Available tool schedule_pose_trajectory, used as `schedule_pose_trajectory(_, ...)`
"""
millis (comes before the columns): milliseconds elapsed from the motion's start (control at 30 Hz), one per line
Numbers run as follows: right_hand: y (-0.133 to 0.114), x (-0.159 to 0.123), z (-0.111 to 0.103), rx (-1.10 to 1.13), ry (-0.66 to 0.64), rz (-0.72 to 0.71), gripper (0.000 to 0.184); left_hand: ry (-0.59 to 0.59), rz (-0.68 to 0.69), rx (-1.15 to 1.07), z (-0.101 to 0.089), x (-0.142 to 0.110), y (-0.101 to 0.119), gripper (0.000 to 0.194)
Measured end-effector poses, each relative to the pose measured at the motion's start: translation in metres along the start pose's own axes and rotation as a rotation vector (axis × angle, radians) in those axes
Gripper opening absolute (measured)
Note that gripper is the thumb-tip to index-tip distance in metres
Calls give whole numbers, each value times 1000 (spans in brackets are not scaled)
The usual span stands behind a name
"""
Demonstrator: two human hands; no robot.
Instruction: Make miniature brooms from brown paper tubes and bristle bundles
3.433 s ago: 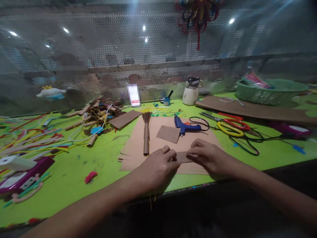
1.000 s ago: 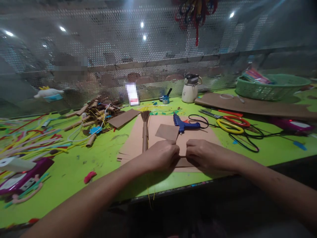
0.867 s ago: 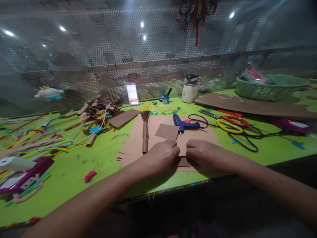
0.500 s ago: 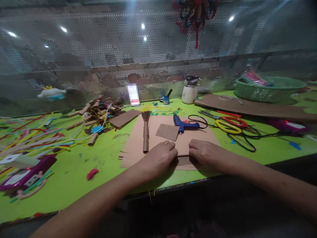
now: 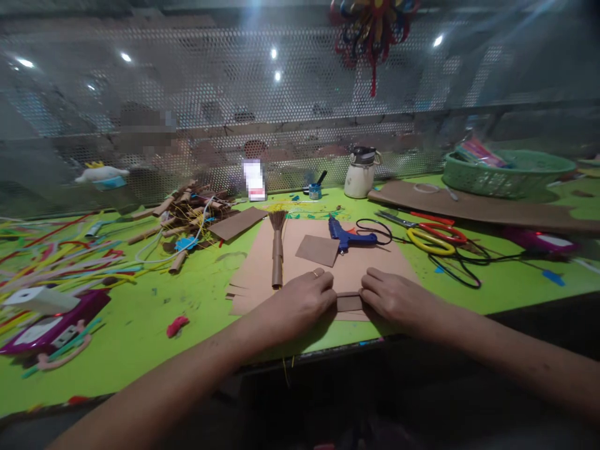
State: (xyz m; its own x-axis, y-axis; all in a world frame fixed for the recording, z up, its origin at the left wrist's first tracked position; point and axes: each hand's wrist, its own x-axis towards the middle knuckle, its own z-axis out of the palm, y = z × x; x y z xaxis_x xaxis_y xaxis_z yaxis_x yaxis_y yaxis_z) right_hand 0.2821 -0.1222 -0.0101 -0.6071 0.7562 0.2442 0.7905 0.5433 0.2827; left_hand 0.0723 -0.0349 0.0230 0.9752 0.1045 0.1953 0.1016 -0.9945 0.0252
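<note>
My left hand [image 5: 302, 301] and my right hand [image 5: 394, 298] rest near the table's front edge, fingers curled onto the two ends of a small brown paper piece [image 5: 349, 302] that looks partly rolled. That piece lies on a stack of brown paper sheets [image 5: 300, 265]. A little paper-wrapped broom [image 5: 277, 253] lies on the sheets just left of my left hand. A small brown paper square [image 5: 318, 250] sits behind my hands. My left hand wears a ring.
A blue glue gun [image 5: 347, 236] with a black cord lies behind the sheets. Yellow and red scissors [image 5: 434, 235] lie to the right. A green basket [image 5: 509, 172], a white jar [image 5: 360, 175], a pile of paper rolls [image 5: 185, 215] and coloured pipe cleaners [image 5: 56, 259] crowd the green table [image 5: 140, 312].
My hands have drawn slightly apart and back toward the table edge, so the small brown piece between them now shows. The camera has shifted a little.
</note>
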Motion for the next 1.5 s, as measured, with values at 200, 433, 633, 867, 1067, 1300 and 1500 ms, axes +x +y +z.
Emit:
schedule_pose_trajectory(200, -10, -5, -5, 124, 144, 55, 22, -53, -333, -418, -3, 17, -21, 32)
schedule_pose_trajectory(433, -13, 4, -23, 142, 243, 98, 22, -197, -387, -779, -10, 22, -20, 44)
schedule_pose_trajectory(633, -14, 11, -29, 317, 273, 204, 16, -222, -479, -869, -5, 11, -20, 44)
schedule_pose_trajectory(867, -6, 20, -44, 811, 83, 537, 19, -108, -401, -702, -3, 12, -13, 33)
schedule_pose_trajectory(1067, -7, 23, -43, 1025, -17, 677, 21, -29, -265, -535, -4, 9, -3, 30)
schedule_pose_trajectory(1300, 1, 14, -45, 959, -15, 616, 15, -90, -259, -436, -10, 0, -14, 24)
schedule_pose_trajectory(1500, 4, 13, -42, 850, 50, 451, 13, -105, -289, -370, -10, 3, -14, 21)
